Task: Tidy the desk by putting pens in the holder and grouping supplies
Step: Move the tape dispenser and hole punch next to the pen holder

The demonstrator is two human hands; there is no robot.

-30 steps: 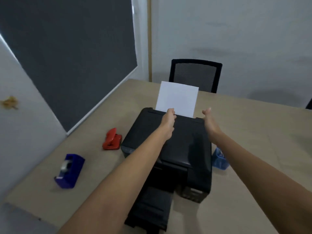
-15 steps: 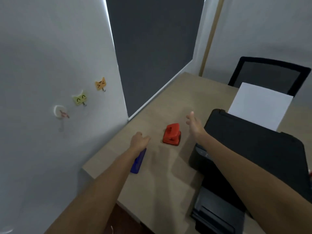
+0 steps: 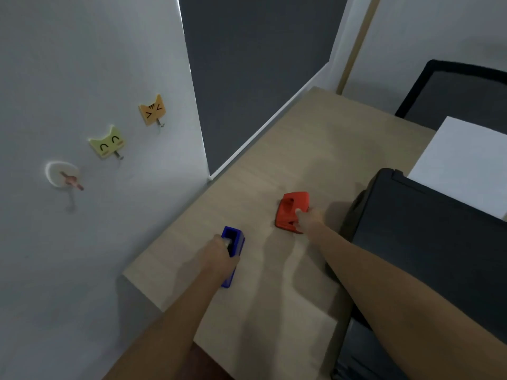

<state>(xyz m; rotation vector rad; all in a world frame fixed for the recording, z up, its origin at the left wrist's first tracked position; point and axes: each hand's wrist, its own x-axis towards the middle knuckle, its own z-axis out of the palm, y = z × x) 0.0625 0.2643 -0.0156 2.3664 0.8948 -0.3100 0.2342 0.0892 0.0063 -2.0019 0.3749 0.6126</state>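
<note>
A blue tape dispenser (image 3: 234,242) lies near the desk's left edge, and my left hand (image 3: 219,255) is closed around it from above. To its right sits a red hole punch (image 3: 291,208). My right hand (image 3: 308,220) grips the punch's near right corner with the fingers wrapped on it. Both objects rest on the light wooden desk (image 3: 274,311). No pens and no pen holder are in view.
A black printer (image 3: 428,242) with white paper (image 3: 466,165) in its rear tray fills the right side. A black mesh chair (image 3: 461,91) stands behind the desk. The white wall on the left carries cat-shaped hooks (image 3: 108,142). A dark panel (image 3: 247,64) stands at the back left.
My view swung left from the printer to the desk corner. My left hand came down onto the tape dispenser, and my right hand dropped from mid-air onto the red hole punch.
</note>
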